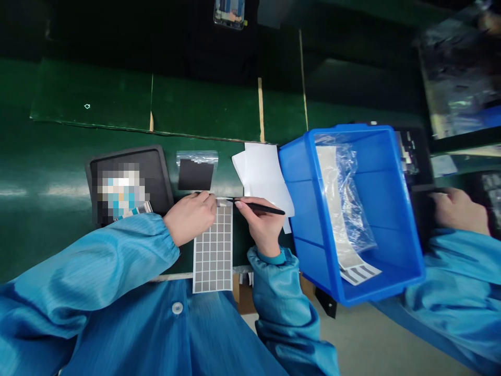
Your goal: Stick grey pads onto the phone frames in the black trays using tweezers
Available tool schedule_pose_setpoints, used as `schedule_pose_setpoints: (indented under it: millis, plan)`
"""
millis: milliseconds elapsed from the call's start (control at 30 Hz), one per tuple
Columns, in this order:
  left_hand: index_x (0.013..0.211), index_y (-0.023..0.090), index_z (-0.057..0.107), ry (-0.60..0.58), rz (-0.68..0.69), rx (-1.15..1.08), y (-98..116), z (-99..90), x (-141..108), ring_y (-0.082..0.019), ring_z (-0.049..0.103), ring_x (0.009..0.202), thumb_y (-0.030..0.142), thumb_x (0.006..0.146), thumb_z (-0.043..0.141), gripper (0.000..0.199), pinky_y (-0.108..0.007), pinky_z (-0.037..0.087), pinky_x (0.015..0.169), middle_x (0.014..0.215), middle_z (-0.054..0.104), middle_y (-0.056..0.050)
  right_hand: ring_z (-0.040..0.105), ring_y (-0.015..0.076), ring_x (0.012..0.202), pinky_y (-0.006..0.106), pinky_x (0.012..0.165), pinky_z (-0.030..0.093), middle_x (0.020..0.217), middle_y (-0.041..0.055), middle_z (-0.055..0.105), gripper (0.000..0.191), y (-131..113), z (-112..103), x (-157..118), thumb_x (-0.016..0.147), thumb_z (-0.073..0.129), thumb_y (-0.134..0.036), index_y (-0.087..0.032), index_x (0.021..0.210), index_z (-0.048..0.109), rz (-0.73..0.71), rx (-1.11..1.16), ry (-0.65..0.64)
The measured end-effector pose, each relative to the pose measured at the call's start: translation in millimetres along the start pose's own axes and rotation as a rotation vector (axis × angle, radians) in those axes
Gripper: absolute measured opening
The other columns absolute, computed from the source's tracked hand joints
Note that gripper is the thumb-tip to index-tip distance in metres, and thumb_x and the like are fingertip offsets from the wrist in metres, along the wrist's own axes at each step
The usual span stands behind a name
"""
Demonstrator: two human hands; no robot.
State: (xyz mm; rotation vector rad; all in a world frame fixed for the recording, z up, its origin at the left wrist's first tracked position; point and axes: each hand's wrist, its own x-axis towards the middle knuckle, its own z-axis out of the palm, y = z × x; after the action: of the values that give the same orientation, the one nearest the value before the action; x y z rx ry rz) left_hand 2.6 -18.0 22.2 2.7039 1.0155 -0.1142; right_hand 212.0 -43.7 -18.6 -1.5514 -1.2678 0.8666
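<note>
Grey-squared sheet looks light, bendy, best held by edges; right hand pinches slim black tool, left hand fingers' grip unclear!

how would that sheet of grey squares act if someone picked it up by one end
The sheet of grey squares looks paper-thin, so it is probably light. It would likely flex when lifted, though its near end, past the table edge, shows no obvious droop. The left hand, over its far left corner, might hinder lifting there.
</note>
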Motion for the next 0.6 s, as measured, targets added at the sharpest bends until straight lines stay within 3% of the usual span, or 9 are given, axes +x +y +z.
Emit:
schedule_pose_setpoints:
  millis: [167, 233, 367, 600]
  plan:
    - [0.121, 0.014, 0.066, 0.112, -0.145, -0.397, -10.7, -11.3, -6.9, -0.024, 0.065, 0.111, 0.031, 0.096, 0.061, 0.03, -0.038, 0.053, 0.095, 0.123, 0.07, -0.01, 0.076, 0.0198, 0.076, 0.033, 0.072, 0.063, 0.083, 0.0012, 0.08, 0.01, -21.7, -2.9, -8.2, 0.075, 0.085, -0.023, -0.026, 0.082, 0.079, -0.07, 0.051, 0.01]
    - [0.114, 0.018, 0.07, 0.175, -0.191, -0.573, -13.7, -19.4, -10.7, -0.023, 0.067, 0.107, 0.037, 0.094, 0.064, 0.029, -0.036, 0.053, 0.096, 0.117, 0.073, -0.006, 0.076, 0.0194, 0.074, 0.033, 0.07, 0.063, 0.082, 0.0007, 0.08, 0.011, -30.5, -2.0, -12.4, 0.075, 0.085, -0.022, -0.027, 0.082, 0.079, -0.081, 0.073, -0.014]
    - [0.089, 0.02, 0.074, 0.185, -0.236, -0.759, -17.3, -29.9, -20.1, -0.018, 0.069, 0.091, 0.022, 0.091, 0.066, 0.009, -0.032, 0.053, 0.085, 0.097, 0.076, 0.0, 0.076, 0.0189, 0.074, 0.032, 0.071, 0.063, 0.082, -0.0002, 0.08, 0.014, -41.5, 3.1, -18.9, 0.074, 0.086, -0.02, -0.028, 0.083, 0.08, -0.077, 0.132, -0.041]
    - [0.087, 0.021, 0.075, 0.239, -0.274, -0.83, -24.8, -30.7, -45.5, -0.017, 0.068, 0.087, 0.02, 0.09, 0.064, 0.011, -0.03, 0.051, 0.079, 0.094, 0.076, 0.001, 0.077, 0.0219, 0.079, 0.036, 0.075, 0.065, 0.085, 0.0019, 0.081, 0.014, -55.2, 18.1, -24.4, 0.074, 0.086, -0.026, -0.027, 0.087, 0.08, 0.007, 0.138, -0.148]
